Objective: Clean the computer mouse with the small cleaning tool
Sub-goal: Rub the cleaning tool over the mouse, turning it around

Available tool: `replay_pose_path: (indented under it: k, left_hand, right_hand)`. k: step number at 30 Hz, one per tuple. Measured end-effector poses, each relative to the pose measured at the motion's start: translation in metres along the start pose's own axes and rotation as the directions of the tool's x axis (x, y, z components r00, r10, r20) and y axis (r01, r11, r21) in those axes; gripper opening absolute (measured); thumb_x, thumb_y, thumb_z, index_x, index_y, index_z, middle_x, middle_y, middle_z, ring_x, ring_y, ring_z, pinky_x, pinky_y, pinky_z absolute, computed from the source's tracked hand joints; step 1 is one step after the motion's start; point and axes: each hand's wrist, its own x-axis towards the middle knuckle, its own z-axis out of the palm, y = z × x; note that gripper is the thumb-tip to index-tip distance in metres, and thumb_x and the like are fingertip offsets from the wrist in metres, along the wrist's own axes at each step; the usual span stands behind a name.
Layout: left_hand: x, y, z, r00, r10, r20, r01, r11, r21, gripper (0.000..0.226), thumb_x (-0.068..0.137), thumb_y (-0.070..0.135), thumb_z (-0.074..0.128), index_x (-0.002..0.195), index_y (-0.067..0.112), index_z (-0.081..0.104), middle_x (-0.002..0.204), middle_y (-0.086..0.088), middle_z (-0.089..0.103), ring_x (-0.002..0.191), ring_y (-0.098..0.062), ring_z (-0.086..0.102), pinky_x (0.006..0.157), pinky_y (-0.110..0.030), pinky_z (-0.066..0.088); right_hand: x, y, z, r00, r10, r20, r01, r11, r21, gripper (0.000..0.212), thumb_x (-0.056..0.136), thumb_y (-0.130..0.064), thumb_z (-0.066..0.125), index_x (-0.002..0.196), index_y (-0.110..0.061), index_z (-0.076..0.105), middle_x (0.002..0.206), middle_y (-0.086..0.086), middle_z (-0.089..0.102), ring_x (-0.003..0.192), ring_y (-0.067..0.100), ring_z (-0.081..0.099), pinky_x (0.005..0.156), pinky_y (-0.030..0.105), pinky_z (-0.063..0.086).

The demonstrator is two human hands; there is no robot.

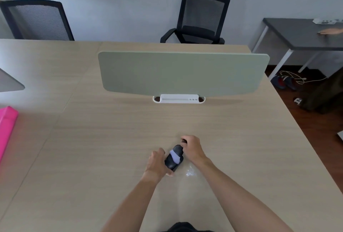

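A dark computer mouse (171,161) lies on the wooden desk (111,139) near the front middle, with a pale patch of glare or cloth across its top. My left hand (156,163) grips its left side. My right hand (192,148) is closed at the mouse's far end around a small dark tool (184,141); only the tool's tip shows past my fingers. A small crumpled clear wrapper (190,172) lies on the desk just right of the mouse.
A green divider panel (181,74) stands across the desk with a white socket strip (179,98) at its foot. A pink box (6,129) sits at the left edge. Two black chairs (200,20) stand behind. Another person's hand (331,31) rests on a dark table at right.
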Motion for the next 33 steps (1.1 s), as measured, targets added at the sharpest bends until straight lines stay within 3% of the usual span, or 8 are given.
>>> replay_pose_path:
  k: [7, 9, 11, 12, 15, 20, 27, 33]
  left_hand:
    - [0.0, -0.001, 0.0, 1.0, -0.002, -0.005, 0.002, 0.998, -0.064, 0.077, 0.051, 0.016, 0.093, 0.112, 0.01, 0.047, 0.098, -0.003, 0.049, 0.093, -0.026, 0.058, 0.074, -0.039, 0.055]
    - [0.001, -0.001, 0.001, 1.0, 0.005, -0.006, -0.006, 0.998, -0.068, 0.077, 0.052, 0.016, 0.093, 0.113, 0.009, 0.046, 0.098, -0.002, 0.05, 0.094, -0.026, 0.059, 0.074, -0.039, 0.056]
    - [0.002, -0.002, 0.002, 1.0, 0.007, -0.016, -0.008, 0.997, -0.073, 0.077, 0.051, 0.015, 0.093, 0.112, 0.009, 0.046, 0.096, -0.002, 0.051, 0.091, -0.025, 0.057, 0.073, -0.038, 0.055]
    - [0.002, -0.002, 0.002, 1.0, 0.008, -0.02, -0.01, 0.997, -0.071, 0.078, 0.051, 0.015, 0.093, 0.112, 0.009, 0.046, 0.096, -0.003, 0.051, 0.088, -0.025, 0.056, 0.072, -0.038, 0.055]
    - [0.003, -0.004, 0.004, 1.0, 0.013, -0.026, -0.015, 0.998, -0.068, 0.079, 0.05, 0.017, 0.093, 0.112, 0.01, 0.044, 0.095, -0.004, 0.052, 0.087, -0.024, 0.057, 0.067, -0.036, 0.053]
    - [0.006, -0.009, 0.007, 0.999, 0.026, -0.036, -0.029, 0.996, -0.082, 0.082, 0.05, 0.02, 0.093, 0.114, 0.013, 0.042, 0.091, 0.001, 0.046, 0.087, -0.023, 0.054, 0.065, -0.035, 0.052]
    - [0.003, -0.029, 0.022, 0.986, 0.117, -0.118, -0.128, 0.987, -0.092, 0.084, 0.055, 0.037, 0.084, 0.122, 0.025, 0.035, 0.091, 0.0, 0.064, 0.085, -0.021, 0.058, 0.063, -0.029, 0.048]
    - [-0.004, -0.036, 0.043, 0.946, 0.181, -0.268, -0.229, 0.959, -0.163, 0.081, 0.064, 0.026, 0.074, 0.132, 0.017, 0.032, 0.092, 0.009, 0.071, 0.087, -0.023, 0.064, 0.072, -0.033, 0.053]
  right_hand:
    - [0.009, -0.004, -0.003, 0.996, -0.015, -0.087, 0.01, 0.998, -0.061, 0.032, 0.077, 0.012, 0.05, 0.059, -0.012, 0.037, 0.069, 0.002, 0.039, 0.065, 0.021, 0.035, 0.06, 0.031, 0.034]
    - [0.012, -0.007, -0.002, 1.0, 0.027, 0.002, -0.027, 0.999, 0.026, 0.029, 0.085, 0.009, 0.046, 0.086, -0.004, 0.073, 0.086, 0.01, 0.064, 0.086, 0.023, 0.056, 0.081, 0.031, 0.046]
    - [0.009, -0.005, 0.002, 0.995, 0.047, 0.086, -0.05, 0.998, 0.029, 0.021, 0.088, 0.009, 0.046, 0.101, 0.018, 0.059, 0.088, 0.007, 0.063, 0.085, 0.015, 0.054, 0.081, 0.029, 0.046]
    - [0.006, -0.003, 0.003, 0.996, 0.042, 0.075, -0.042, 0.999, 0.003, 0.023, 0.086, 0.012, 0.045, 0.069, -0.002, 0.052, 0.076, 0.004, 0.054, 0.072, 0.016, 0.046, 0.068, 0.03, 0.042]
    - [0.007, 0.004, 0.0, 1.0, 0.023, -0.007, -0.023, 0.996, -0.09, 0.02, 0.081, 0.015, 0.046, 0.069, 0.001, 0.053, 0.076, 0.003, 0.036, 0.065, 0.025, 0.037, 0.057, 0.032, 0.035]
    - [0.01, 0.002, -0.002, 0.994, 0.072, -0.082, -0.066, 0.995, 0.068, 0.018, 0.081, 0.003, 0.057, 0.092, 0.007, 0.071, 0.088, 0.021, 0.071, 0.085, 0.03, 0.064, 0.074, 0.029, 0.049]
    - [-0.008, 0.016, -0.004, 0.983, -0.003, -0.184, 0.012, 0.999, 0.045, 0.006, 0.077, 0.003, 0.059, 0.072, 0.002, 0.063, 0.067, 0.012, 0.057, 0.069, 0.026, 0.049, 0.066, 0.034, 0.04]
    - [-0.03, -0.003, 0.008, 0.997, -0.073, 0.022, 0.069, 0.987, 0.146, 0.01, 0.067, -0.015, 0.069, 0.076, -0.019, 0.071, 0.069, -0.004, 0.061, 0.076, 0.007, 0.057, 0.063, 0.009, 0.041]
